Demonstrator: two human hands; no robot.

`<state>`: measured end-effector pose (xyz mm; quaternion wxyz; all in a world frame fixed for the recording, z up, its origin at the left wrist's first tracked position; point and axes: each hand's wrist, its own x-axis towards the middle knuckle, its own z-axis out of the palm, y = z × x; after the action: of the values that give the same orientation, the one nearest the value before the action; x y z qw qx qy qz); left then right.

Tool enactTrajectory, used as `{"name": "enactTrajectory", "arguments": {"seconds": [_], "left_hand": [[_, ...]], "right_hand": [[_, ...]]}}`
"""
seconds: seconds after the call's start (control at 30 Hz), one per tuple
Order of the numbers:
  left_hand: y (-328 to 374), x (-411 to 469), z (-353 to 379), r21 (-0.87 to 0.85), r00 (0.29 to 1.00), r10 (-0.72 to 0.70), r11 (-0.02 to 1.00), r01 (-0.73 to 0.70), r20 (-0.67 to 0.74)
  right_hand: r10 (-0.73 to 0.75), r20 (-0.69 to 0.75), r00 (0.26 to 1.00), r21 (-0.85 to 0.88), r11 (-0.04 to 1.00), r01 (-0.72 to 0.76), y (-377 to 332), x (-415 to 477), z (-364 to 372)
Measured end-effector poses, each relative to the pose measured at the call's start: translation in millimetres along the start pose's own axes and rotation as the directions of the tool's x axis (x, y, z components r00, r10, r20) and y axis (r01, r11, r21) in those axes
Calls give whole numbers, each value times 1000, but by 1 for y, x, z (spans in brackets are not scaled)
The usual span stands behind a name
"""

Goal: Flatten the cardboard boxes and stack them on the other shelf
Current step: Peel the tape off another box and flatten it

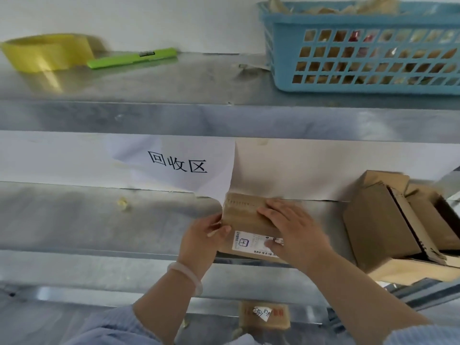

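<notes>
1. Upper left: tape (47, 52) and a green cutter (132, 58) on the top shelf. Don't think either is needed for this bit.
2. Centre left: a paper sign (178, 165) hangs behind the middle shelf (74, 215).
3. Centre: left hand (204, 239) has its fingers curled round the left edge of the box (249, 220). The box lies on the middle shelf near the front lip, just right of the sign, and looks pretty much flat already.
4. Right hand (291, 227) lies spread on top of the box, fingers straight, pressing down.
5. My take: pin that left edge, run the flat palm along the creases so nothing springs back up, and square it to the lip so the next ones stack neatly.
6. Right edge: a pile (380, 225) of unflattened boxes, apart from the flat one. A blue basket (361, 46) sits above it.
</notes>
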<state>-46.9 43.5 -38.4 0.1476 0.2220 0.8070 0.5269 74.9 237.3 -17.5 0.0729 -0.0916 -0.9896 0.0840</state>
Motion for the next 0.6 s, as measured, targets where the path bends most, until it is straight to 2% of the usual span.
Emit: {"name": "enactTrajectory", "arguments": {"seconds": [0.13, 0.33, 0.5, 0.6], "left_hand": [[-12, 2, -5, -128, 986, -168, 978, 164, -19], [-17, 3, -9, -150, 977, -214, 965, 213, 14], [-20, 1, -9, -273, 940, -338, 910, 313, -48], [-19, 0, -10, -308, 933, -357, 894, 327, -47]], "right_hand": [[-43, -57, 997, -18, 999, 42, -15, 12, 6], [-115, -98, 989, -134, 986, 101, -15, 7, 16], [-58, -64, 996, -169, 985, 47, -21, 8, 15], [-7, -35, 999, -121, 993, 3, -28, 14, 13]]}}
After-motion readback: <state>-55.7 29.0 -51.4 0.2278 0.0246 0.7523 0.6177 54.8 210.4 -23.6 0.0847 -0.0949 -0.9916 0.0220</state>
